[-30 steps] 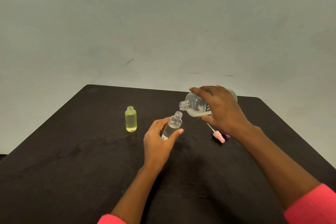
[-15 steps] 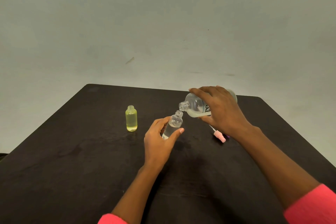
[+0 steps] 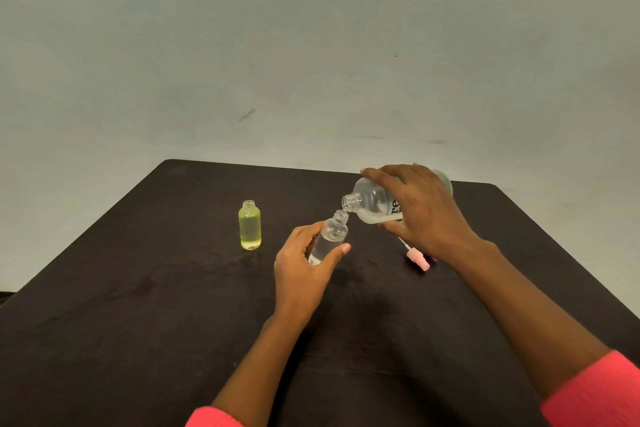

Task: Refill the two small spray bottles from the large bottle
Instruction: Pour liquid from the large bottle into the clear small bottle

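Clear small bottle (image 3: 330, 236) gripped in left hand (image 3: 304, 274), large bottle (image 3: 375, 203) tilted in right hand's (image 3: 424, 215) grasp

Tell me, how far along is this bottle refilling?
About midway. The yellow bottle stands uncapped and looks nearly full, so probably done. In hand: the right hand tips the large bottle over the clear small bottle, held tilted by the left hand; it looks partly filled. Left: finishing it and refitting tops; a pink spray top lies on the table.
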A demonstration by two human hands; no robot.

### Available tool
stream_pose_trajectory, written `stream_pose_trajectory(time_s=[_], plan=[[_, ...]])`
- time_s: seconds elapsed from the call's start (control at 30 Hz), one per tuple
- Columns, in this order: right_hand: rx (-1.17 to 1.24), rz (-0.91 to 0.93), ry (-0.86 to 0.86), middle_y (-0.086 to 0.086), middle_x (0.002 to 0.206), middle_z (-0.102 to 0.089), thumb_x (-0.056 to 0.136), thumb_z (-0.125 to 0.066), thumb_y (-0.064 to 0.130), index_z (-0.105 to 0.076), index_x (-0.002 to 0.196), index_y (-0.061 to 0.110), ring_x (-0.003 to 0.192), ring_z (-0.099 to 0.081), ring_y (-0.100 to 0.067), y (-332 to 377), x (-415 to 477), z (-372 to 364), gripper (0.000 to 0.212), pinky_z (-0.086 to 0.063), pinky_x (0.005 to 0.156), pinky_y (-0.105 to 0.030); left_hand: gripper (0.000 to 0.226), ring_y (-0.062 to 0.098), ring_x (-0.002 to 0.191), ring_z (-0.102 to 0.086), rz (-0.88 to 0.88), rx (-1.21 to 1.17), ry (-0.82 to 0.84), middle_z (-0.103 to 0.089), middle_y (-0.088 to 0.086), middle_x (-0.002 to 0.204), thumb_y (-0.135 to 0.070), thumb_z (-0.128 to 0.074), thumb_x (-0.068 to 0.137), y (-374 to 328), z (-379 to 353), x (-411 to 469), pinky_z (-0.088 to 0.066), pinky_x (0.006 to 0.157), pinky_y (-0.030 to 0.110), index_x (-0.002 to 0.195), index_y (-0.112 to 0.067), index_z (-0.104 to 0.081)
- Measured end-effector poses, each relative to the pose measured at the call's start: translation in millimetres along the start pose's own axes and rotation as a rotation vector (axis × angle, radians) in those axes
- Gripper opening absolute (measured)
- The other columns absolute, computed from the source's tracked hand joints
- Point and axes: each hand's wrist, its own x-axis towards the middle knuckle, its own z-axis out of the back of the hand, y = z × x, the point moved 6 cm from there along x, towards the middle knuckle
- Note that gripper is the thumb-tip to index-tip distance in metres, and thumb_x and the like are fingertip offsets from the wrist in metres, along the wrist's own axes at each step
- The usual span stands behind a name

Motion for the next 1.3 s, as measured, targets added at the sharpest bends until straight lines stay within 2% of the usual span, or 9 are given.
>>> stream_pose_trajectory(time_s=[0.17,0.5,0.87,1.3], plan=[[0.006,-0.002,0.002,-0.007,0.108,-0.065,0.052,-0.086,0.014,-0.056,0.126,0.018,0.096,-0.061,-0.03,0.1,0.0,-1.3,0.08,-0.045,0.087,-0.043,0.039,0.004,0.099,-0.063,0.015,-0.001,0.004,-0.066,-0.013,0.105,-0.025,-0.082,0.073,1.9,-0.6,-0.1,-0.055,0.087,0.034,0.108,-0.031,-0.065],[0.008,-0.002,0.017,-0.007,0.11,-0.064,0.052,-0.086,0.014,-0.055,0.126,0.02,0.098,-0.06,-0.029,-0.3,-0.7,-3.6,0.081,-0.044,0.088,-0.043,0.04,0.005,0.099,-0.063,0.014,-0.002,0.002,-0.066,-0.013,0.105,-0.026,-0.082,0.073,3.1,-1.0,0.1,-0.055,0.087,0.036,0.109,-0.027,-0.066],[0.003,-0.007,0.028,-0.007,0.11,-0.064,0.051,-0.088,0.015,-0.055,0.127,0.02,0.098,-0.06,-0.029,0.9,-0.8,-5.6,0.083,-0.044,0.089,-0.044,0.039,0.005,0.099,-0.063,0.012,-0.007,0.006,-0.066,-0.013,0.104,-0.026,-0.082,0.073,1.3,0.0,0.2,-0.055,0.086,0.036,0.105,-0.036,-0.063],[0.017,-0.018,0.051,-0.007,0.113,-0.062,0.056,-0.083,0.011,-0.053,0.129,0.021,0.103,-0.058,-0.029,0.5,0.6,-4.5,0.079,-0.04,0.095,-0.044,0.04,0.006,0.098,-0.064,0.008,-0.025,-0.001,-0.066,-0.013,0.104,-0.025,-0.082,0.072,2.4,-0.1,0.7,-0.055,0.086,0.034,0.107,-0.033,-0.064]])
